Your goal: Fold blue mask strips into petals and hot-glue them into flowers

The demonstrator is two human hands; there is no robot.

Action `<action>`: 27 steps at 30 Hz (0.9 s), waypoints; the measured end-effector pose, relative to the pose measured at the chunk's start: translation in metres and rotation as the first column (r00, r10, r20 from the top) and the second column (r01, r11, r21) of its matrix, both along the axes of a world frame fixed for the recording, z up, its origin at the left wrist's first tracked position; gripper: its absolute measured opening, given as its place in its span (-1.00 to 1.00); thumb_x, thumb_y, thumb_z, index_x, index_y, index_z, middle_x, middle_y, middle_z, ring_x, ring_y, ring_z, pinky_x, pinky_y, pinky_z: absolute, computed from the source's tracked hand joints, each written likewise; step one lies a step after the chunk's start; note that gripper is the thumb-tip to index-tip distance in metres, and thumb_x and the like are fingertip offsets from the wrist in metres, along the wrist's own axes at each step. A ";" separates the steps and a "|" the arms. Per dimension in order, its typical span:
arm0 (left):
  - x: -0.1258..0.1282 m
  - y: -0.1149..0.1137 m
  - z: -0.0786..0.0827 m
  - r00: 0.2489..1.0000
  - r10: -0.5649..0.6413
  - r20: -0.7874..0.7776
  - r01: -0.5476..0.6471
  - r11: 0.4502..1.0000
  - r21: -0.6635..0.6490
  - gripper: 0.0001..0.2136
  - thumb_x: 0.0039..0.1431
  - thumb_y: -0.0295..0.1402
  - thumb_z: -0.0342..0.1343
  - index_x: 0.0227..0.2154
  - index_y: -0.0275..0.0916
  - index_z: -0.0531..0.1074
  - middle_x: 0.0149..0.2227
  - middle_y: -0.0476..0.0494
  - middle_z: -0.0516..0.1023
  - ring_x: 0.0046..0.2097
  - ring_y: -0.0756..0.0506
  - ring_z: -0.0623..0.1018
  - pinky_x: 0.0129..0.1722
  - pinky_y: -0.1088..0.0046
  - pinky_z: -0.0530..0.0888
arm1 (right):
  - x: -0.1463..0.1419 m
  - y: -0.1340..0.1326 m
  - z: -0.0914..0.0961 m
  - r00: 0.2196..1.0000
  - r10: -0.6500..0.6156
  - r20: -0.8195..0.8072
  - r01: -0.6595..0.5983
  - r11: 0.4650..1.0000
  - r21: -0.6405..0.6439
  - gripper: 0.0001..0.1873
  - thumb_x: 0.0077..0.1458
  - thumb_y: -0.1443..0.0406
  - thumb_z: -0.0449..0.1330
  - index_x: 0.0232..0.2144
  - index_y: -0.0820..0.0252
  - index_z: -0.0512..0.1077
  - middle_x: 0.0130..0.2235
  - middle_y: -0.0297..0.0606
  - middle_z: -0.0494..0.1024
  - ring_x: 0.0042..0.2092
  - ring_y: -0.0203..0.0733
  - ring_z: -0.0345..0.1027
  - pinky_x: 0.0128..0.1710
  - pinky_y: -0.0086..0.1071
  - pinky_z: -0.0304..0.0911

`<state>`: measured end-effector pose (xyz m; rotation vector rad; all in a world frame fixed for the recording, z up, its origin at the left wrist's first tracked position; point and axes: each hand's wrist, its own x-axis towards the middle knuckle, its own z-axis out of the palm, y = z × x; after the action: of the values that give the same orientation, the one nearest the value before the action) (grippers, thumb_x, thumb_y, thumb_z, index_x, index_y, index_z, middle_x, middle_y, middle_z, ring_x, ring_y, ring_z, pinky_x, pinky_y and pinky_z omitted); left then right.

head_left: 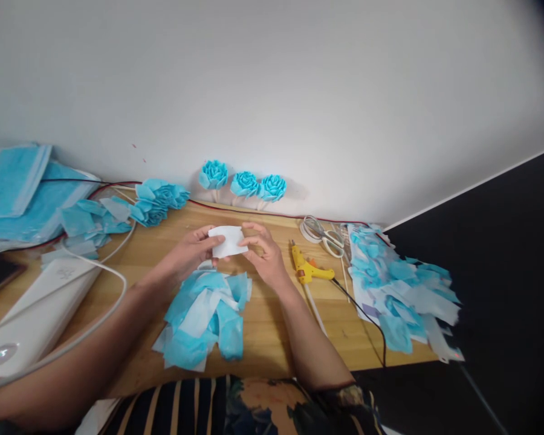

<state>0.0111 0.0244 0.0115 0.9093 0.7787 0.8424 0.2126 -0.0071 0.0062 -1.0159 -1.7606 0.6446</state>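
Note:
A small white rectangular piece of thin fabric (229, 241) is held up between both hands over the wooden table. My left hand (197, 248) pinches its left edge, thumb on the front. At its right edge, my right hand (263, 251) grips the piece with thumb and fingers. Just below the hands lies a loose pile of blue and white fabric pieces (208, 320). Beyond them, three blue handmade flowers (245, 183) on pale stems stand against the wall.
To the right lie a yellow glue gun (312, 270), scissors (330, 241) and a heap of blue and white scraps (394, 290). On the left are a white device (40, 314) with a cable, more blue flowers (158, 202) and packed blue masks (18, 193).

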 end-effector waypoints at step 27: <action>-0.001 0.006 -0.008 0.937 0.065 -0.343 0.055 0.943 0.329 -0.41 0.10 -0.14 0.24 0.13 -0.36 0.36 -0.48 -0.06 0.62 -0.49 -0.06 0.55 -0.49 0.45 0.50 | -0.009 0.002 -0.009 0.931 -0.181 -0.318 0.016 0.888 -0.460 -0.79 -0.01 0.15 0.31 -0.39 0.14 0.44 -0.43 -0.39 0.48 -0.38 -0.28 0.34 -0.32 -0.41 0.25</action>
<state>0.0099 0.0304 0.0033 1.3882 0.9624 0.8421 0.2035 -0.0046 -0.0025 -1.2045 -1.2551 1.1316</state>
